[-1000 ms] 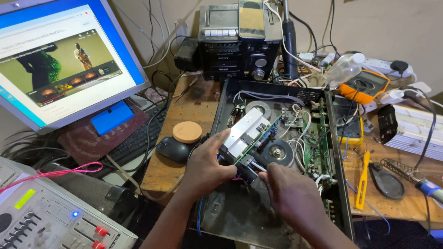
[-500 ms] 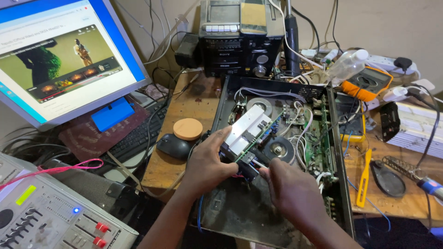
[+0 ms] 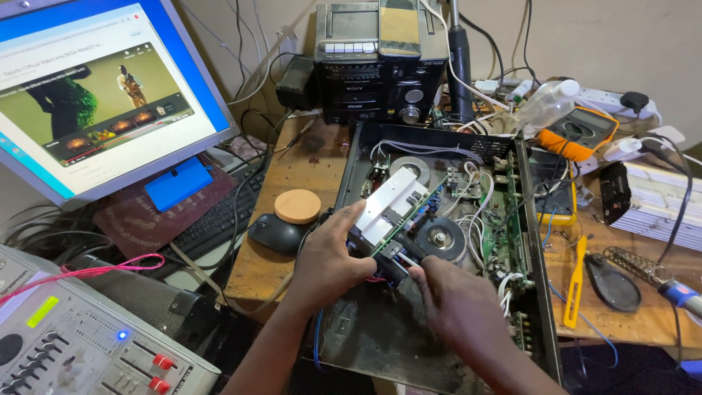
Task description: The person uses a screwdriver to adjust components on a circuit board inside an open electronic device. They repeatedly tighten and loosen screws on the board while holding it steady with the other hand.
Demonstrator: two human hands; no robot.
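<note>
An opened black electronics chassis [image 3: 537, 241] lies on a wooden bench, full of circuit boards, wires and round transformers. My left hand [image 3: 329, 260] grips a circuit board with a silver heat sink [image 3: 387, 205], lifted and tilted above the chassis. My right hand [image 3: 453, 300] pinches a small black part at the board's lower end [image 3: 398, 265]; what it pinches is partly hidden by the fingers.
A black mouse [image 3: 274, 234] and a round wooden disc [image 3: 297, 205] lie left of the chassis. A monitor [image 3: 102, 102] and keyboard [image 3: 212, 219] stand at left, a mixer panel [image 3: 80, 344] at bottom left. A black stereo [image 3: 380, 66], orange multimeter [image 3: 578, 132], yellow tool [image 3: 575, 281] and soldering iron [image 3: 676, 292] surround it.
The view has shifted slightly. Both hands stay on the heat-sink board, with only small finger movement at its lower end.
</note>
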